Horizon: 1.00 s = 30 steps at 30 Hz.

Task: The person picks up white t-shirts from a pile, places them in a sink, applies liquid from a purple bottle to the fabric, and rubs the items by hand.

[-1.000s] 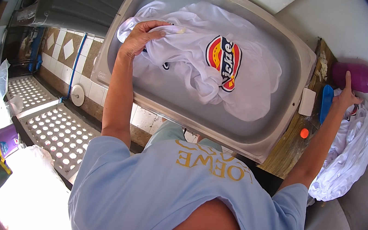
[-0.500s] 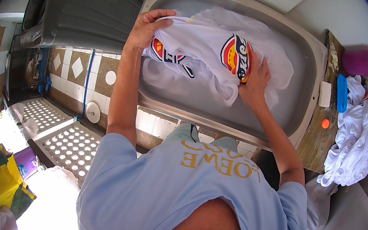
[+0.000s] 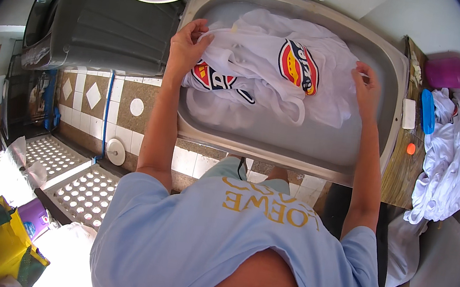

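A wet white shirt (image 3: 258, 60) with red, yellow and dark printed patches lies spread in a metal sink basin (image 3: 266, 155), partly under cloudy water. At its left edge, my left hand (image 3: 187, 48) pinches the cloth between thumb and fingers. My right hand (image 3: 366, 90) is at the shirt's right edge, fingers bent and closed on the fabric there. The lower folds of the cloth lie in the water, so their layers are hard to tell apart.
Right of the basin, a wooden board (image 3: 397, 177) carries a white bar (image 3: 409, 113), a blue brush (image 3: 427, 111) and an orange cap (image 3: 410, 149). Beyond are white clothes (image 3: 451, 161) and a purple container (image 3: 453, 72). A dark grey appliance (image 3: 113, 18) stands left.
My right hand has left the printed patch and moved right to the shirt's far right edge. My left hand has shifted slightly right and down with the cloth, which lies flatter.
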Each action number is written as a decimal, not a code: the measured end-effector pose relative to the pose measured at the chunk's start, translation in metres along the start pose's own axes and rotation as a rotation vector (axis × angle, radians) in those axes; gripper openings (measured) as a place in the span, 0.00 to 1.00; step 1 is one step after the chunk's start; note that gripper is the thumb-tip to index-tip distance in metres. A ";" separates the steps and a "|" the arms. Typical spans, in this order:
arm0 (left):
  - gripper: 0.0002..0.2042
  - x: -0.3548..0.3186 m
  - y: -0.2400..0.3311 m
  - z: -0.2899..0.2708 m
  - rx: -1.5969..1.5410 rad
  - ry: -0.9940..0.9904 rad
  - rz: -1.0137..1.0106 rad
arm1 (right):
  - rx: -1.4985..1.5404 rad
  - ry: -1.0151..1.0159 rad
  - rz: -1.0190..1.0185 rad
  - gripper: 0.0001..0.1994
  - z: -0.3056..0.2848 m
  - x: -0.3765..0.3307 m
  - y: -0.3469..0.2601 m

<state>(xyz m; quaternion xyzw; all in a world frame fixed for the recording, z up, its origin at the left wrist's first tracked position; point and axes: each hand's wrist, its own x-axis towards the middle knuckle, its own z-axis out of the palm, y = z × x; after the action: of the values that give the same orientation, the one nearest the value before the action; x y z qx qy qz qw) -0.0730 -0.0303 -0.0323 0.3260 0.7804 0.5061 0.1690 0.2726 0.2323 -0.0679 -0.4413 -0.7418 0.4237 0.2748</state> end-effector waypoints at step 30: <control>0.05 -0.031 0.074 0.211 0.355 -0.554 0.432 | -0.408 -0.022 -0.488 0.12 -0.068 -0.045 -0.037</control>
<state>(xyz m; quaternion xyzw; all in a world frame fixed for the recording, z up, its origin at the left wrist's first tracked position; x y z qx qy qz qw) 0.1003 0.1126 -0.0587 0.6311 0.6940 0.2802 0.2040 0.3309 0.2089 -0.0040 -0.2919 -0.8982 0.1926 0.2663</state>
